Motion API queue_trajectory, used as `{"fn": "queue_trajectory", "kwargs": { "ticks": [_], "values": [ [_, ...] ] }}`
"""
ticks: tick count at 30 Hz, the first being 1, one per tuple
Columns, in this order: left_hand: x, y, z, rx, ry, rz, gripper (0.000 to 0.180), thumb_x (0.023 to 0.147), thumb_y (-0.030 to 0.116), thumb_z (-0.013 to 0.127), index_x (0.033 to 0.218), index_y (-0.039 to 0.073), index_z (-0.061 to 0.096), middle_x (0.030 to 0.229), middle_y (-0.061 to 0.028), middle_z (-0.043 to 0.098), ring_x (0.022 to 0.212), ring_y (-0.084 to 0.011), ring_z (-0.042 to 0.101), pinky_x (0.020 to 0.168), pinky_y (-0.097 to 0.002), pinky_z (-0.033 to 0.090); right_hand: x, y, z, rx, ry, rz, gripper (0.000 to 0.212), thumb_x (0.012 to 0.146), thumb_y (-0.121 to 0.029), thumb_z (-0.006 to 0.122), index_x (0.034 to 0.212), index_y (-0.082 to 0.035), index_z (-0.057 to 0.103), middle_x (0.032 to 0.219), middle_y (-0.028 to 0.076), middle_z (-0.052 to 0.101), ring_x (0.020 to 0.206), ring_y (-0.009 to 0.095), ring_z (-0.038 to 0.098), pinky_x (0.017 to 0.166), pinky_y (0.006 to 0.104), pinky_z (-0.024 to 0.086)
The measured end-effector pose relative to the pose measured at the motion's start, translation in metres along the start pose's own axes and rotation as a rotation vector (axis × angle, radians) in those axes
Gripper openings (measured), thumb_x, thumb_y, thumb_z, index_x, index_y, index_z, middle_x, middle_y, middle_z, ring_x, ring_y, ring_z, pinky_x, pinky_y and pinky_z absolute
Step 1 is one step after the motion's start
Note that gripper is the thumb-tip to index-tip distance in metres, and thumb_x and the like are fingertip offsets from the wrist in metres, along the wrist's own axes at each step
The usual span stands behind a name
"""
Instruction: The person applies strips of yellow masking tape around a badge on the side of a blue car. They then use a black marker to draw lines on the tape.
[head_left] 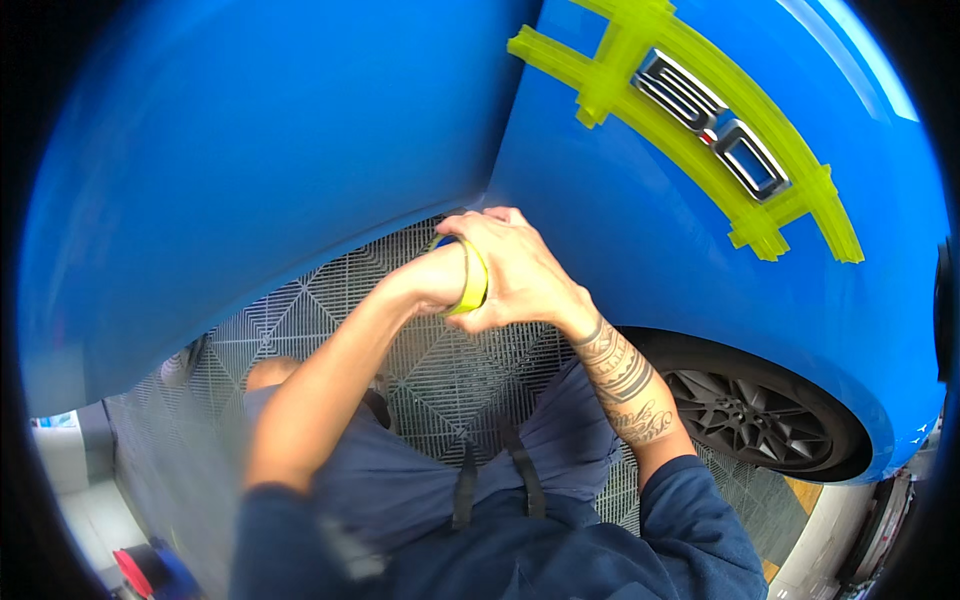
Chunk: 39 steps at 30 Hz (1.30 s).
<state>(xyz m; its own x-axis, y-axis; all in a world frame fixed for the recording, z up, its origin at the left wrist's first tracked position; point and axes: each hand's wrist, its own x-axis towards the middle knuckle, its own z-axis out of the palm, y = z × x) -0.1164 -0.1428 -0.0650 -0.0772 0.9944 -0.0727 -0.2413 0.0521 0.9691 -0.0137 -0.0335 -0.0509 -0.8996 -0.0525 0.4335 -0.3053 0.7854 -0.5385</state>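
A roll of yellow-green masking tape (477,279) sits as a ring around my left hand (433,277), close to the wrist. My right hand (525,262) is closed over the roll and my left hand, its thumb below and its fingers above. The fingers of the left hand are mostly hidden behind it. Both hands are in front of my body, beside a blue car fender (610,240). Up on the fender, a chrome-edged dark badge (712,125) with a small red dot is framed by strips of yellow-green tape (690,165), crossing at the corners.
A blue car door (270,130) stands at the left, with a dark gap between it and the fender. Below the fender is a wheel with black spokes (755,412). Grey slotted tiles (440,375) cover the floor. A red and black object (140,570) lies at lower left.
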Motion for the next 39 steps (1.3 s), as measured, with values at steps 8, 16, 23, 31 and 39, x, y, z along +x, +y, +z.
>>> {"fn": "queue_trajectory", "kwargs": {
  "ticks": [8, 16, 23, 31, 39],
  "values": [
    [0.003, 0.036, -0.046, 0.379, -0.355, 0.08, 0.026, 0.097, 0.022, 0.047, 0.097, 0.0, 0.061, 0.078, -0.0059, 0.065, 0.076, -0.0148, 0.061, 0.077, -0.0326, 0.048, -0.035, 0.052, 0.034, 1.197, 0.269, 0.472, 0.056, 0.082, -0.043, 0.067, 0.116, -0.001, 0.052, 0.1, 0.015, 0.065, 0.088, 0.023, 0.067, 0.086, 0.0379, 0.051],
    [0.006, 0.044, -0.029, 0.33, -0.276, 0.001, 0.033, 0.098, 0.033, 0.053, 0.103, 0.001, 0.06, 0.08, -0.0037, 0.061, 0.072, -0.0093, 0.059, 0.063, -0.0256, 0.05, -0.053, 0.025, 0.008, 0.326, 0.527, 0.233, 0.031, 0.087, -0.009, 0.07, 0.114, 0.002, 0.059, 0.097, 0.004, 0.059, 0.08, 0.01, 0.062, 0.065, 0.0205, 0.05],
    [0.001, 0.041, 0.008, 0.212, -0.389, 0.12, 0.035, 0.097, 0.018, 0.056, 0.124, -0.003, 0.051, 0.094, -0.0057, 0.06, 0.077, -0.011, 0.06, 0.071, -0.0284, 0.053, -0.071, 0.021, 0.029, 1.499, 0.627, 0.449, 0.016, 0.094, -0.008, 0.056, 0.105, 0.005, 0.056, 0.087, 0.012, 0.066, 0.069, 0.016, 0.066, 0.062, 0.0264, 0.058],
    [0.02, 0.04, 0.026, 0.398, -0.366, 0.03, 0.028, 0.097, 0.021, 0.056, 0.114, -0.002, 0.056, 0.078, -0.0027, 0.06, 0.068, -0.0087, 0.057, 0.065, -0.0249, 0.049, -0.089, 0.008, 0.02, 0.92, 0.775, 0.613, 0.029, 0.093, -0.009, 0.058, 0.12, 0.002, 0.056, 0.092, 0.009, 0.063, 0.072, 0.015, 0.062, 0.062, 0.0231, 0.051],
    [0.018, 0.022, 0.051, 0.396, -0.294, -0.02, 0.027, 0.099, 0.026, 0.051, 0.104, 0.0, 0.059, 0.068, -0.0015, 0.055, 0.054, -0.0068, 0.049, 0.051, -0.0214, 0.041, -0.109, 0.002, 0.046, 1.221, 0.856, 0.6, 0.016, 0.095, -0.006, 0.048, 0.104, 0.004, 0.056, 0.08, 0.008, 0.063, 0.058, 0.013, 0.064, 0.049, 0.0244, 0.053]
  ]
}}
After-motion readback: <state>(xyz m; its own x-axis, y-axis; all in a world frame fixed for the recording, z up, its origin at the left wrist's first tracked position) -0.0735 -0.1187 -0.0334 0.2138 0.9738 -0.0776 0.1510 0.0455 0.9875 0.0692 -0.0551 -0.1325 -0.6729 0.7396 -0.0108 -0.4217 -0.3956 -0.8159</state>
